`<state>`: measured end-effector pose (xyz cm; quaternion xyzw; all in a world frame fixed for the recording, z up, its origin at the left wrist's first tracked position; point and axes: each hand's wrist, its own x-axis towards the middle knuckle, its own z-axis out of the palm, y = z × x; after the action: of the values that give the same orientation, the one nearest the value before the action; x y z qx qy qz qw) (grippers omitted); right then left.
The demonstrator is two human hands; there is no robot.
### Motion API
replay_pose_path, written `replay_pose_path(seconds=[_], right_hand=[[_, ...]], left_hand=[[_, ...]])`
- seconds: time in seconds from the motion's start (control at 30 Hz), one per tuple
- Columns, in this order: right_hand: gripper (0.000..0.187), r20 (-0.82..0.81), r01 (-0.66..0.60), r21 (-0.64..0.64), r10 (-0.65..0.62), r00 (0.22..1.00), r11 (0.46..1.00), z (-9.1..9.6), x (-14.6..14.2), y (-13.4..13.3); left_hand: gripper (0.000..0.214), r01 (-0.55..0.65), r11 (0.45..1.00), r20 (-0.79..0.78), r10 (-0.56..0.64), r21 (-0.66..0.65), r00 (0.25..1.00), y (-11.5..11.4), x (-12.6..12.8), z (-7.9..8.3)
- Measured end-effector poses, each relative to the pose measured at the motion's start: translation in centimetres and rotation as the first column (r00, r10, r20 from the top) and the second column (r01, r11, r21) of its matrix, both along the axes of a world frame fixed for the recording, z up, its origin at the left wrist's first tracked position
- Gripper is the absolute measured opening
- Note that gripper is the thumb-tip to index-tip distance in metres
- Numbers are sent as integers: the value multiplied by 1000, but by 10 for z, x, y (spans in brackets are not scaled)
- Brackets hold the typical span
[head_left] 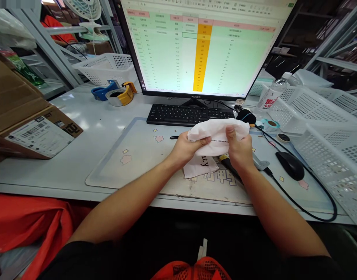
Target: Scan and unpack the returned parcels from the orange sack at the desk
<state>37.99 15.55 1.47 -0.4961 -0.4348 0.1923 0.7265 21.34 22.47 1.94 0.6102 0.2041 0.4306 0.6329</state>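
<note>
Lit monitor [204, 48] behind black keyboard [188, 114]

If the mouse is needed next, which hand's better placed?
Likely the right hand: it's nearer the black mouse; the left hand is farther away. Both grip the white packet, so the right would have to let go.

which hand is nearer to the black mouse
Right. The right hand holds the right end of the white packet, left of the black mouse; the left hand holds the packet's left end, farther from the mouse.
</note>
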Motion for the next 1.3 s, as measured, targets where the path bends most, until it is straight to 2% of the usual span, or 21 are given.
replay_pose_path(seconds=[0.07, 0.2, 0.37, 0.47, 0.6, 0.83, 0.97, 1.2, 1.3], right_hand=[[52, -25, -65, -10, 65, 998, 998, -3, 2, 2], [54, -157, -221, 12, 220, 963, 975, -7, -1, 4], [67, -331, -490, 19, 468, 819, 871, 1, -13, 0], [71, -372, -565, 23, 532, 761, 825, 4, -17, -3], [75, -374, -572, 29, 540, 754, 819, 0, -16, -1], [81, -346, -450, 67, 444, 827, 891, -6, -11, 3], [80, -358, -458, 23, 435, 826, 889, -3, -14, 1], [74, -382, -482, -46, 430, 818, 875, -8, -25, 4], [76, -383, -472, -59, 417, 824, 879, -11, -26, 6]], left_hand=[[47, 32, 999, 60, -31, -20, 998, 3, 1, -3], [51, 195, 978, 86, -189, -78, 978, 5, 0, -5], [71, 341, 935, 113, -330, -99, 937, 2, 0, -6], [78, 357, 930, 112, -346, -90, 931, 1, 0, -8], [81, 296, 949, 88, -287, -110, 954, 3, 0, -10], [83, 151, 977, 32, -148, -150, 988, 13, 3, -20], [81, 164, 975, 62, -156, -149, 986, 9, 6, -19], [74, 230, 958, 105, -214, -171, 971, -6, 4, -2], [76, 205, 963, 94, -191, -176, 977, -5, 5, -2]])
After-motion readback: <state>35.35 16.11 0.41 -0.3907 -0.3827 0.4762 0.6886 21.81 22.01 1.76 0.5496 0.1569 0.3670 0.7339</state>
